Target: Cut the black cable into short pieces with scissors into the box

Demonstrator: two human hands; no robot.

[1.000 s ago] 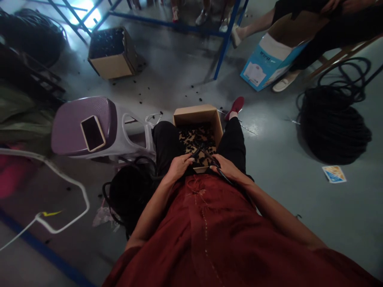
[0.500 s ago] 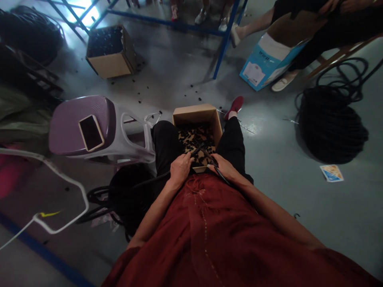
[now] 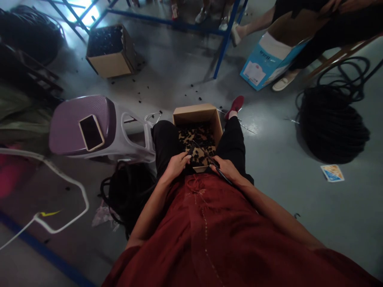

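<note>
My left hand (image 3: 177,165) is closed around a black cord (image 3: 191,150), whose short end sticks out past the fingers over an open cardboard box (image 3: 196,116) between my knees. In my right hand (image 3: 225,167) is a pair of dark scissors (image 3: 205,150), the thin blades pointing up and left over the box. The blades and the cord end are apart. Many short black cut pieces (image 3: 199,133) lie scattered on the box floor. Beside my left leg sits a dark heap of black cord (image 3: 128,191), partly hidden by my arm.
A purple-topped stool (image 3: 66,127) with a phone (image 3: 91,132) stands at left. Farther off are a filled cardboard box (image 3: 112,65), a blue frame (image 3: 221,56), and a blue-and-white box (image 3: 265,63) by a seated person. A black cord coil (image 3: 332,123) lies at right.
The cord stretch that ran left from my left hand has dropped out of sight, and the cord end no longer crosses the scissors. My left hand has shifted slightly left.
</note>
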